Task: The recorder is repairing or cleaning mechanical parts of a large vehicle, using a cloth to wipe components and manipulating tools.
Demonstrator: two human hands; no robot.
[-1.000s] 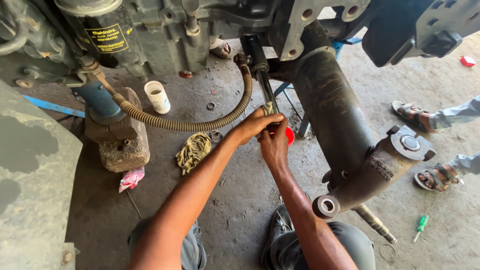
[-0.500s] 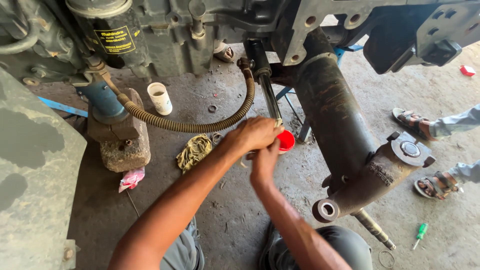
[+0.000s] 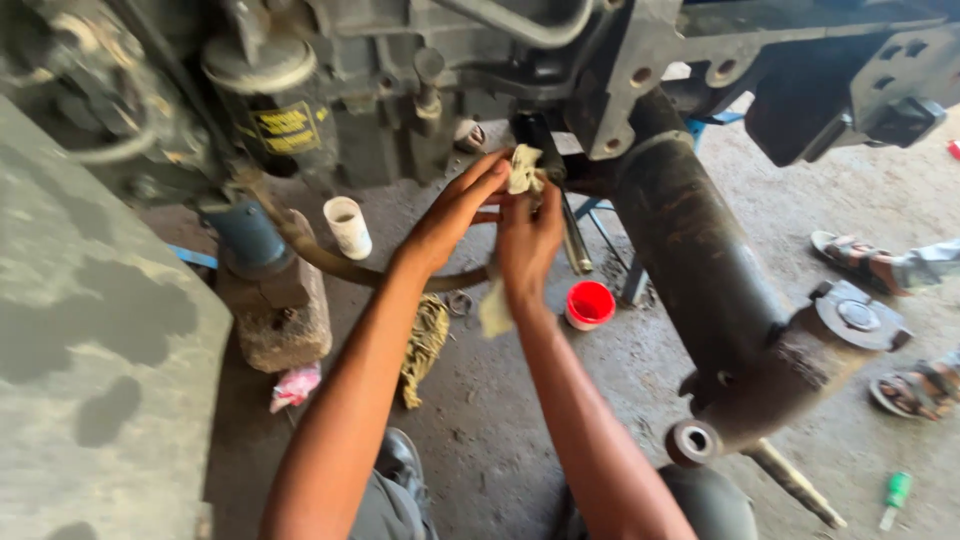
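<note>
Under the engine (image 3: 400, 60) — both hands, left hand (image 3: 455, 215) and right hand (image 3: 528, 235), press a rag (image 3: 522, 168).

A stained concrete floor (image 3: 500, 440) fills the lower frame in daylight, brightest at upper right. A stone block (image 3: 283, 325) sits at left centre, a green screwdriver (image 3: 893, 497) at lower right, sandalled feet (image 3: 865, 262) at the right edge.

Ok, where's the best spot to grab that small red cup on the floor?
Take the red cup by its rim, coming straight down from above. It stands upright and open-topped on the floor, clear on its near side, with a thin rod just behind it.
</note>
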